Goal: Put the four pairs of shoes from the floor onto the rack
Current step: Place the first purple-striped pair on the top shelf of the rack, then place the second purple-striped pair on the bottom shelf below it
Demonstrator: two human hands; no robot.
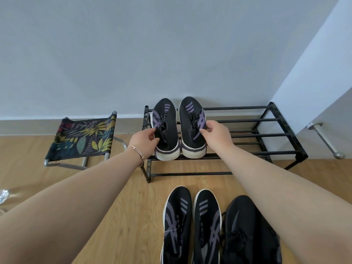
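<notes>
A black metal shoe rack (266, 121) stands against the wall. At its left end, on the top tier, sits a pair of black sneakers with purple stripes and white soles, toes toward the wall. My left hand (142, 141) grips the left sneaker (165, 119) at its collar. My right hand (215, 133) pinches the right sneaker (191, 115) at its outer side. On the floor in front lies a matching black-and-purple pair (192, 223). A plain black shoe (245, 231) lies right of it, partly hidden by my right forearm.
A folding stool (83, 138) with a leaf-print fabric seat stands left of the rack. A white door with a metal bar handle (325, 141) is at the right. Crumpled clear plastic (3, 195) lies at the far left on the wood floor.
</notes>
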